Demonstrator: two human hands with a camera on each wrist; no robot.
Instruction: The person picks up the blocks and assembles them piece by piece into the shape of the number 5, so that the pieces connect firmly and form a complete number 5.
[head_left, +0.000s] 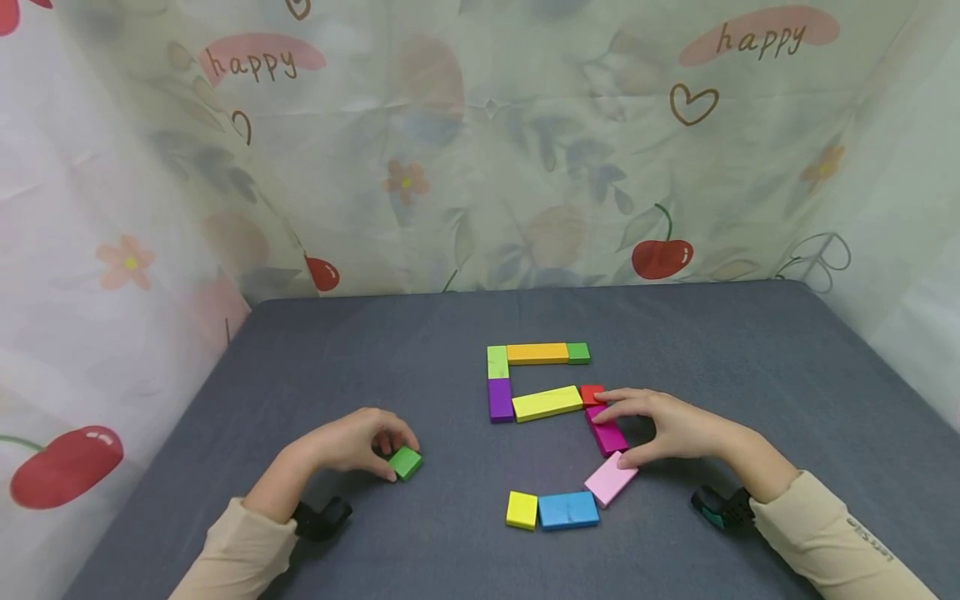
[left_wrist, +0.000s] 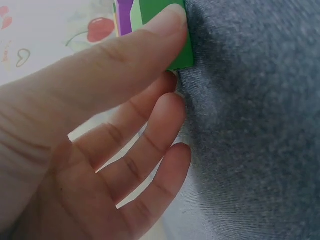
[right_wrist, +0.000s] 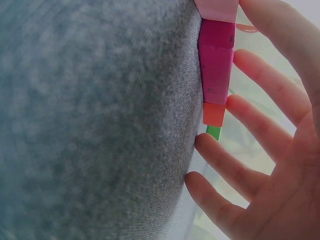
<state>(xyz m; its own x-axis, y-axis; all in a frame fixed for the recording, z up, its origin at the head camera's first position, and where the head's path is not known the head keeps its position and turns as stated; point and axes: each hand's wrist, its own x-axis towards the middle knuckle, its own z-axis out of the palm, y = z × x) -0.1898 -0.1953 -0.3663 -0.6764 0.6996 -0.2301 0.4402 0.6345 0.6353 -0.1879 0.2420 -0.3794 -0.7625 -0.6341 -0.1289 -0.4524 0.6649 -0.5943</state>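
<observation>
My left hand (head_left: 358, 440) pinches a small green block (head_left: 406, 463) at the tabletop; in the left wrist view the thumb lies across this block (left_wrist: 181, 56). Over to the right, my right hand (head_left: 671, 427) spreads its fingers across part of a block outline. Its thumb touches the pink block (head_left: 609, 481), and fingertips rest on the magenta block (head_left: 608, 435) and by the red block (head_left: 591, 394). The right wrist view has the magenta block (right_wrist: 216, 70) standing between the pink and red ones.
The outline also has a long yellow block (head_left: 547, 404), purple block (head_left: 500, 401), light green block (head_left: 498, 362), orange block (head_left: 537, 354), dark green block (head_left: 578, 353), blue block (head_left: 568, 510) and small yellow block (head_left: 522, 510). Patterned cloth (head_left: 487, 150) hangs behind the grey table (head_left: 337, 350).
</observation>
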